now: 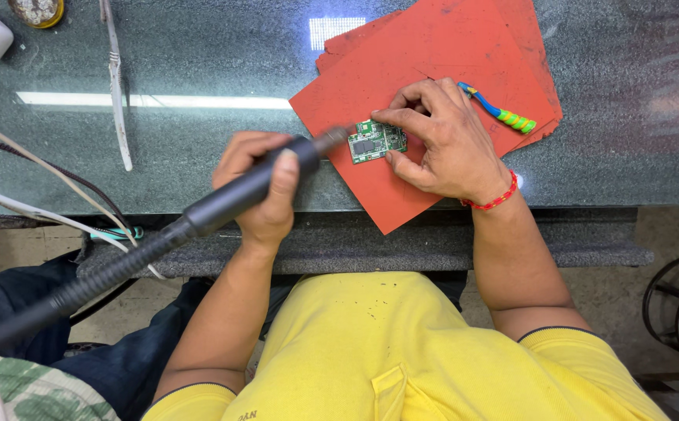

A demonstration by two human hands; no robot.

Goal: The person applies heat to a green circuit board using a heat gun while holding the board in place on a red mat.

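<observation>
One small green circuit board (377, 141) with dark chips sits on the red mat (433, 70) on our glass bench (199, 62). Our right hand (444, 144) pins it, fingers (402, 118) bent on its edges. Our left hand (261, 191) is wrapped tight around a black hot-air handle (230, 199), nozzle right at the board. A small yellow dish (37, 11) of whitish bits sits top left.
</observation>
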